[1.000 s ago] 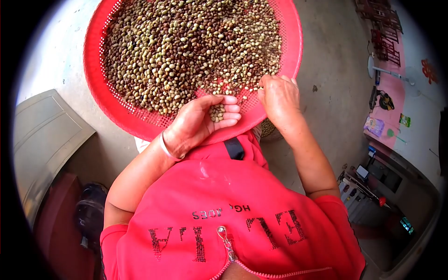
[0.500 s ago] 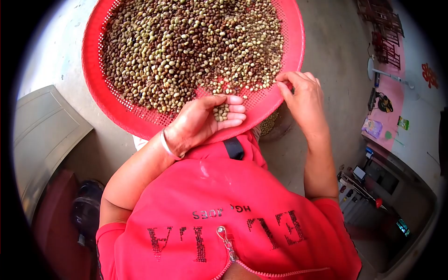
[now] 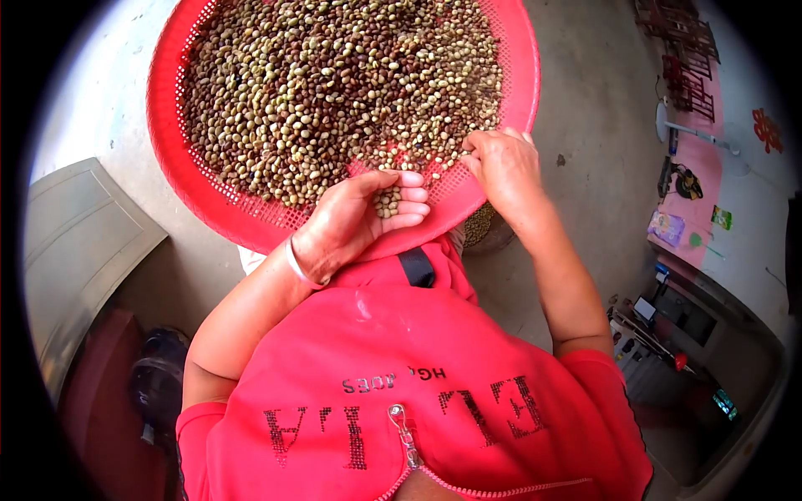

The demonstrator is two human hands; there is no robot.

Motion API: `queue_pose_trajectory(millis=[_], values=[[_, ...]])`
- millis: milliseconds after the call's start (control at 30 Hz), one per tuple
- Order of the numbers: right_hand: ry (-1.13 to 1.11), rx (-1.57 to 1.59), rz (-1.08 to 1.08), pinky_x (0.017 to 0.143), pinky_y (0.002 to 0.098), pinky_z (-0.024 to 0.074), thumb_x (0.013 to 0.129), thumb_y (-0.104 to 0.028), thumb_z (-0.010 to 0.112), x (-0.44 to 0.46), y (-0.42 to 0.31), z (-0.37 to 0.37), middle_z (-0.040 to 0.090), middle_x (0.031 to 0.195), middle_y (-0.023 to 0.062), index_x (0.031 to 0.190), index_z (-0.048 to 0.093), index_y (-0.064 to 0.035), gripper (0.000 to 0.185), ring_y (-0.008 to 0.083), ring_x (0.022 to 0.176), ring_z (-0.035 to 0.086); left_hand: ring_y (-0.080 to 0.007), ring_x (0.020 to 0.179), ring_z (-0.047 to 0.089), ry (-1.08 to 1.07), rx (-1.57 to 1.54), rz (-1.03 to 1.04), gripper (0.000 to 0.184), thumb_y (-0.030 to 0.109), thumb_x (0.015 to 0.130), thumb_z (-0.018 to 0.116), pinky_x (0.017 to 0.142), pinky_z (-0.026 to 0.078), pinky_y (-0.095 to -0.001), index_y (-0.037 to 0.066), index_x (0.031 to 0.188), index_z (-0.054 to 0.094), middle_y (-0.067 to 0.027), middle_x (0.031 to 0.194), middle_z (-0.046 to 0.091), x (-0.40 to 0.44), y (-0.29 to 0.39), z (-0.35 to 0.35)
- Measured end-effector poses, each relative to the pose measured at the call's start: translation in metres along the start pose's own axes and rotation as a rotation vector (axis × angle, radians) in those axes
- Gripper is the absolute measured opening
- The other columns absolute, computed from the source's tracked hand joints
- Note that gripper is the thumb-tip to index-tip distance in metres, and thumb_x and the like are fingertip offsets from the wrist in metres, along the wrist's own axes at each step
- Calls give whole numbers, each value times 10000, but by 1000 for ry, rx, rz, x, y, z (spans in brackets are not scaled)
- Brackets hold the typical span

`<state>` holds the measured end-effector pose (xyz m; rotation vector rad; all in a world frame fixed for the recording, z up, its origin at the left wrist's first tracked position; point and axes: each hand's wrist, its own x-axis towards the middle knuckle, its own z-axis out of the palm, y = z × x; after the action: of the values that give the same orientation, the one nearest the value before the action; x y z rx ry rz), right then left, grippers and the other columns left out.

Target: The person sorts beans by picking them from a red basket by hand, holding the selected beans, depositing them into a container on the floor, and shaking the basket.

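Note:
A round red basket with holes in its wall holds a wide heap of green and brown beans. My left hand rests palm up over the basket's near side, its fingers curled around a small pile of beans. To the right, my right hand is over the basket's near right rim, thumb and forefinger pinched together beside the edge of the heap. Whatever lies between those fingertips is too small to make out.
Below the basket's right side, a container of beans is partly hidden. A grey panel and a large dark bottle stand at the left. At the right are a pink-covered table and a fan.
My right hand moved out past the basket's right rim, then came back in to the edge of the heap. My left hand stayed nearly still around its beans.

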<state>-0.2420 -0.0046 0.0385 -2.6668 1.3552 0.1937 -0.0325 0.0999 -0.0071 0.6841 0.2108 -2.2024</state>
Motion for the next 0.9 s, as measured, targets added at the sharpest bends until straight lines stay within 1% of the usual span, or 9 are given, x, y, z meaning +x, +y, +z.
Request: queue_pose_trajectory(millis=[200,300,533,600,733,800,833,867,900], values=[[-23,-116,0,790,416,453,754,-139,679,3,-11,-4,676,823,100,826,643,-74,104,296,799,618,-233,941,652,2,2,9,316,166,1010,390,894,547,-350,-61,1140,567,-143,1015,656,0,0,-1],[-12,-99,46,803,421,438,734,-144,684,2,-8,-2,662,810,98,790,629,-71,107,285,837,599,-236,936,652,4,10,9,315,164,1009,391,894,547,-351,-63,1132,570,-149,1008,656,-1,-1,0],[28,-219,58,793,428,446,754,-150,674,2,-10,0,653,793,109,811,614,-69,115,302,804,606,-236,936,651,-4,33,-2,313,159,1008,386,896,546,-350,-63,1124,574,-155,1007,658,1,-1,-1],[37,-160,8,807,424,439,748,-150,672,5,-9,0,660,790,109,776,625,-66,101,286,814,612,-235,937,651,-7,31,0,313,158,1007,386,897,546,-350,-63,1123,574,-155,1009,658,1,-2,-1],[-8,-105,43,806,416,460,752,-158,682,4,-13,-17,669,803,109,803,641,-69,111,287,824,630,-243,961,645,-17,8,20,333,177,1015,368,918,534,-357,-63,1135,566,-163,1031,653,2,-1,-1],[-190,376,192,801,401,484,753,-194,709,-2,-28,-43,682,838,91,855,656,-79,163,278,846,642,-248,974,641,-7,-11,22,343,185,1018,360,933,527,-363,-64,1145,559,-169,1053,646,0,-2,4],[-283,524,222,789,394,496,754,-228,734,-7,-34,-48,689,850,66,897,662,-94,208,274,844,645,-240,956,636,18,-35,30,347,188,1022,344,916,533,-357,-66,1128,555,-163,1041,638,-1,-1,10],[-281,527,231,789,394,496,754,-228,734,-10,-32,-44,689,850,66,897,662,-94,208,274,844,645,-233,939,630,39,-56,38,353,191,1026,328,898,539,-350,-68,1112,551,-157,1030,629,0,0,13],[-181,448,126,784,393,495,759,-240,736,-12,-28,-38,689,847,67,903,666,-92,218,272,833,643,-233,950,626,18,-51,37,343,184,1029,329,915,532,-355,-70,1106,547,-154,1041,623,1,0,12]])
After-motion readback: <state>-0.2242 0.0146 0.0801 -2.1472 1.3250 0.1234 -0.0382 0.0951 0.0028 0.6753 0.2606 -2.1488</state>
